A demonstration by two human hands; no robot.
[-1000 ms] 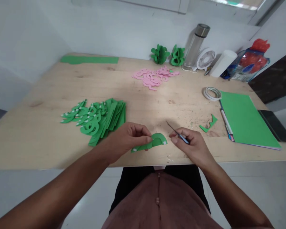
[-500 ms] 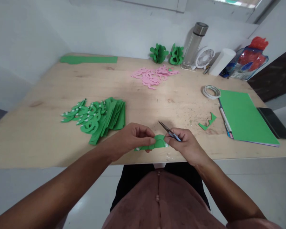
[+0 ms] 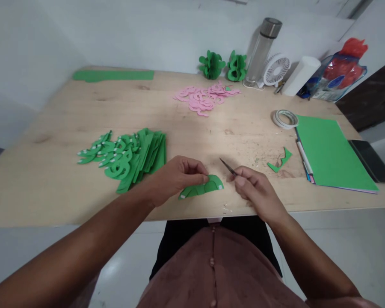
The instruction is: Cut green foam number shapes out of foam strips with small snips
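Observation:
My left hand (image 3: 188, 176) pinches a curved green paper piece (image 3: 197, 190) near the table's front edge. Drawn lines run across the piece, and small white patches mark its two ends. In my right hand (image 3: 252, 188) is a pair of scissors (image 3: 227, 166), the dark blades pointing up and left; its handles are mostly hidden by my fingers. The blades are apart from the paper. Left of my hands lies a pile of green paper strips (image 3: 149, 152) with green cut-out shapes (image 3: 118, 156) that carry white patches.
Pink paper cut-outs (image 3: 200, 98) lie farther back. Two green paper ornaments (image 3: 211, 65), a bottle (image 3: 263, 47) and a small fan (image 3: 276, 69) stand by the wall. Rightward are a tape roll (image 3: 285, 119), a green scrap (image 3: 279, 160), green sheets (image 3: 333, 154) and a dark flat device (image 3: 368, 160).
My right hand has let go of the green piece's right end and moved slightly right with the scissors. The left hand still holds the piece. The view has shifted slightly.

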